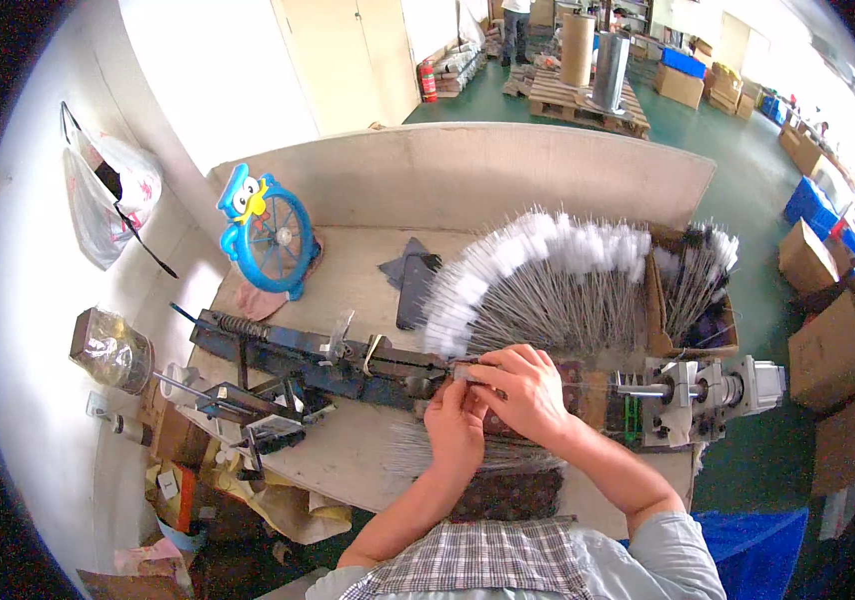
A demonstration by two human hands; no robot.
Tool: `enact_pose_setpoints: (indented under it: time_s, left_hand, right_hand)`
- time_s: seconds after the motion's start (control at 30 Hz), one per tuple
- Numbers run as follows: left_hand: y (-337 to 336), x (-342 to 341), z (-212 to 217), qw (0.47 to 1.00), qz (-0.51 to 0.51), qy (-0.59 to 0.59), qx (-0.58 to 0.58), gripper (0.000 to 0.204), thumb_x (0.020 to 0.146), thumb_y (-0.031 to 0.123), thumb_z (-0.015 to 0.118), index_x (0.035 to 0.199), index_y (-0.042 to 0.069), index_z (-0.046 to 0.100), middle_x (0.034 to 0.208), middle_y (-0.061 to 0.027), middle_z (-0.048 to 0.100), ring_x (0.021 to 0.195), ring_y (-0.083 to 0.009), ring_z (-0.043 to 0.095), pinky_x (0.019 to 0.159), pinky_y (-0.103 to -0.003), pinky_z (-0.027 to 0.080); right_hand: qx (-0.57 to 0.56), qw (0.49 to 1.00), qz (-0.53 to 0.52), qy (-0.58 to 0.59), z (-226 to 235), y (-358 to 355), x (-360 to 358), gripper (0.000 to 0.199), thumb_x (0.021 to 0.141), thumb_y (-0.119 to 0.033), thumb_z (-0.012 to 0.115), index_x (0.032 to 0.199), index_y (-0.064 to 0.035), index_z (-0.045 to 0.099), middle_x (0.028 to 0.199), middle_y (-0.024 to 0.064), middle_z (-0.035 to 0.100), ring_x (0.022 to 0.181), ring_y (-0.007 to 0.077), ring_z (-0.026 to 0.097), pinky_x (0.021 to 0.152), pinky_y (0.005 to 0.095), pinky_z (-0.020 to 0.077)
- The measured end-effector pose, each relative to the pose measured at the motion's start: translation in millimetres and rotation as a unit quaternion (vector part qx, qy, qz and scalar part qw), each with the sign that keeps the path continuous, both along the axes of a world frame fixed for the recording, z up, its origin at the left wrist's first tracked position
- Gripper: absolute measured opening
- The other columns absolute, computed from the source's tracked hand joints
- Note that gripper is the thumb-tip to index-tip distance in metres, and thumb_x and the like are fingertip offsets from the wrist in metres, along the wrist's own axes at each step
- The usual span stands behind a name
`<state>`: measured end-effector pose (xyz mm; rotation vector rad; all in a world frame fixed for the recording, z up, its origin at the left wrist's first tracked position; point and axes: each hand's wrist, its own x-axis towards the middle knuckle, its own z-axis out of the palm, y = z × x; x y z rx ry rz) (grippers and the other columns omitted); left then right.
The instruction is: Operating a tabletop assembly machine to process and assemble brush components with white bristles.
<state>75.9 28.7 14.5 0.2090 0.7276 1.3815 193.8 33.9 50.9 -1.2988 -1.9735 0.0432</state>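
My left hand (455, 432) and my right hand (525, 393) meet at the middle of a long bench machine (388, 368). Their fingers are pinched close together at the end of its dark metal bar. What lies between the fingertips is too small and hidden to name. Just beyond the hands, many thin wire brushes with white bristle tips (558, 240) lie fanned out, their wire stems (548, 310) pointing toward me. More bare wire stems (413, 450) lie on the near side, partly behind my arms. To the right, a spindle (648, 390) runs into a motor unit (763, 385).
A cardboard box of dark and white brushes (693, 290) stands right of the fan. A blue cartoon-bird fan (273, 235) and a dark phone (418, 290) sit on the bench (363, 260). A raised board (468, 165) edges its far side. Boxes (833, 350) line the right.
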Motion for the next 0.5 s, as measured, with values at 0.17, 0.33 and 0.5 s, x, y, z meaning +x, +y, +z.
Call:
enact_pose_setpoints:
  time_s: [0.17,0.33,0.5]
  left_hand:
    - [-0.2,1.2,3.1,1.0,0.002,0.003,-0.003,0.005,0.087,0.007,0.052,0.087,0.002,0.054,0.086,-0.0055,0.057,0.077,-0.0137,0.057,0.074,-0.027,0.05]
    - [-0.2,0.1,0.5,1.0,-0.003,0.025,0.002,0.005,0.086,0.005,0.052,0.09,0.002,0.054,0.087,-0.0059,0.057,0.078,-0.0135,0.057,0.075,-0.028,0.049]
    - [-0.3,0.0,1.8,0.999,-0.013,0.028,0.02,0.009,0.086,0.004,0.052,0.094,0.001,0.054,0.09,-0.007,0.058,0.08,-0.014,0.058,0.077,-0.028,0.049]
  right_hand:
    - [0.032,0.999,-0.015,0.024,-7.4,2.0,-0.4,0.02,0.066,-0.019,0.07,0.085,-0.0142,0.069,0.09,-0.0005,0.063,0.084,0.0183,0.058,0.073,0.033,0.0436]
    - [0.032,0.999,-0.006,0.01,2.2,-0.1,5.2,0.02,0.065,-0.019,0.071,0.083,-0.0138,0.069,0.089,-0.0003,0.063,0.083,0.0182,0.058,0.073,0.0324,0.0436]
    - [0.027,1.0,-0.006,-0.002,3.2,-0.9,6.7,0.02,0.064,-0.02,0.072,0.083,-0.0138,0.069,0.089,-0.0003,0.063,0.083,0.0182,0.058,0.073,0.0325,0.0435]
